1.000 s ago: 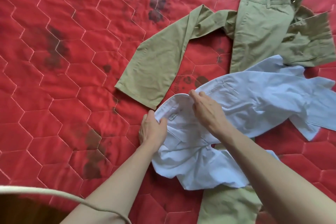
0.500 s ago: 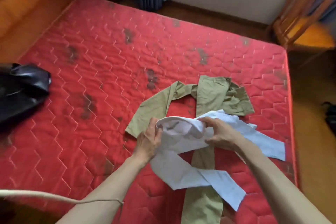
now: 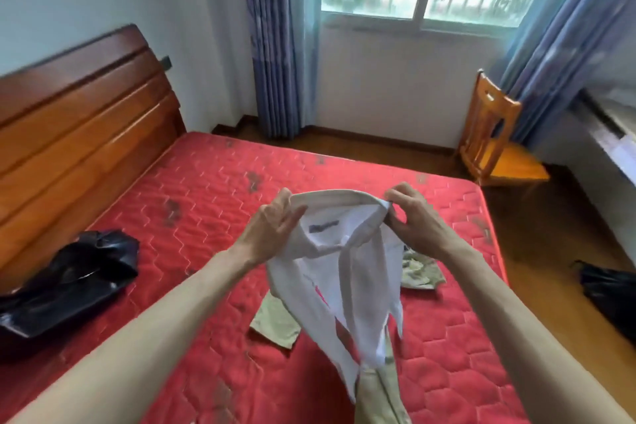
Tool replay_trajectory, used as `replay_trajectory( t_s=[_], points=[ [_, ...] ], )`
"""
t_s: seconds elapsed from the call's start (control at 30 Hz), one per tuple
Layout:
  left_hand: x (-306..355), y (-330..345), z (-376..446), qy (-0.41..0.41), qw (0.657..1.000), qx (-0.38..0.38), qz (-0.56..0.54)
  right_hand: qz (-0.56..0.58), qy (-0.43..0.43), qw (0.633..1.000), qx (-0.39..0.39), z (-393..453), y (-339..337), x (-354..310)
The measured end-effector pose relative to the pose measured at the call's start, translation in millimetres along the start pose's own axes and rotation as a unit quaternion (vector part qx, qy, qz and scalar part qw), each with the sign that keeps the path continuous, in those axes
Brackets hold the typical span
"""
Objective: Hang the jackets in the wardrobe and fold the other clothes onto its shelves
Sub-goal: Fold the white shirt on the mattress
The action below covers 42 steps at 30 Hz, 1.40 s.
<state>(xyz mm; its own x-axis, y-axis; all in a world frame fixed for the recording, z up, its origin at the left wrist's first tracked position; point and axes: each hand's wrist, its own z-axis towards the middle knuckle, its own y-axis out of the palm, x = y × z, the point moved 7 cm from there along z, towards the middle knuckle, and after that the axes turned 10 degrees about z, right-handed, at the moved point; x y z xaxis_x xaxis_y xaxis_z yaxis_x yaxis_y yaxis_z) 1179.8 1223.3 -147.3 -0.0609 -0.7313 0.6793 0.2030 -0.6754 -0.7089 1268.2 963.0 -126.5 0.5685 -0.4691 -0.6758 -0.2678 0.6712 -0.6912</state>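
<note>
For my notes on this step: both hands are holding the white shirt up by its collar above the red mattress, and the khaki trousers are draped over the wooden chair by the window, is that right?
Not quite. The head view shows the khaki trousers lying on the red mattress beneath the white shirt, not draped over the wooden chair. The rest holds: the left hand and right hand hold the shirt up by its collar.

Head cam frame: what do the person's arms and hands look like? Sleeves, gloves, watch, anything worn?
Both forearms are bare right to the bottom edge of the frame, with no sleeve in view. The left hand and right hand are ungloved. No watch, bracelet or ring shows on either, and no markings, straps or cables on the arms.
</note>
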Motion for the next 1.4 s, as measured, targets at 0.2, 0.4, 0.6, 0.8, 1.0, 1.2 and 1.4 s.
replay_trajectory(
  t_s=[0.2,0.4,0.6,0.8,1.0,1.2,1.4],
  points=[
    [38.0,-93.8,17.6,0.062,0.993,-0.05,0.092,0.076,0.013,0.994,0.082,40.7,-29.6,-78.2],
    [-9.2,-150.6,28.3,0.037,0.969,-0.171,0.173,-0.002,-0.036,0.984,0.174,76.7,-29.3,-166.1],
    [-81.3,-238.7,51.7,0.065,0.991,-0.115,-0.03,-0.141,-0.052,0.96,0.237,105.7,-5.5,-224.8],
    [-112.9,-275.2,47.2,0.094,0.995,-0.036,-0.012,-0.127,-0.011,0.949,0.29,104.2,26.4,-245.6],
    [-109.4,-300.0,41.4,0.174,0.975,-0.002,0.138,-0.129,-0.003,0.957,0.26,97.9,30.2,-241.0],
    [-130.2,-314.8,44.7,0.257,0.934,-0.025,0.247,-0.25,-0.148,0.943,0.164,87.7,54.3,-246.7],
    [-159.9,-330.1,50.2,0.149,0.966,0.069,0.2,-0.242,-0.083,0.933,0.252,104.7,55.4,-223.8]
  ],
)
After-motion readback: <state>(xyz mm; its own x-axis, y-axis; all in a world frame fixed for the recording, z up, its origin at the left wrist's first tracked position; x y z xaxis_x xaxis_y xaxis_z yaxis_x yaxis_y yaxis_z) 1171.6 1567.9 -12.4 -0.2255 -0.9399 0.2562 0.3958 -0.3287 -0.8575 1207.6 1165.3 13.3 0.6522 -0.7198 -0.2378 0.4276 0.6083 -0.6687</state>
